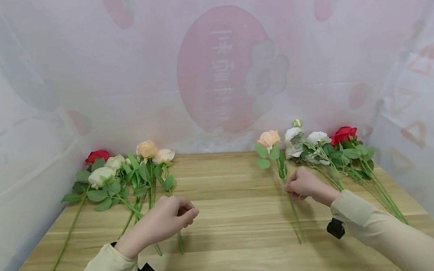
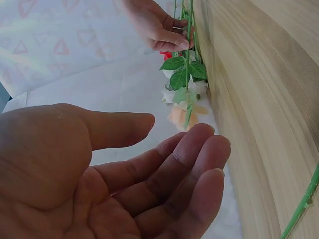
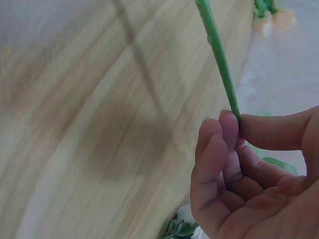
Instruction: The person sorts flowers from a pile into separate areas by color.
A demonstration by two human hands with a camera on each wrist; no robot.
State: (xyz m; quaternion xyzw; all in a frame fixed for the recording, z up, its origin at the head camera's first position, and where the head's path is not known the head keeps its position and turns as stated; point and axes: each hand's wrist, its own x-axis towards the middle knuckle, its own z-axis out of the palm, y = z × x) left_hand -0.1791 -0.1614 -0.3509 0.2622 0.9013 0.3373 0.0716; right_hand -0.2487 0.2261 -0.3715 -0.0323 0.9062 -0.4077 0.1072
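Right hand [image 1: 305, 184] pinching the stem of a peach rose [image 1: 269, 139] near the white flowers [image 1: 293, 136], over the right half of the tabletop [image 1: 229, 229]; left hand [image 1: 166, 219] beside the left bunch [image 1: 102, 177]. Head view shows the bloom and 2 red roses [image 1: 345, 134], 1 per side; left wrist view reveals the left palm, thumb apart from curved fingers

Head view looks down; close wrist views share its tabletop [image 1: 233, 237].
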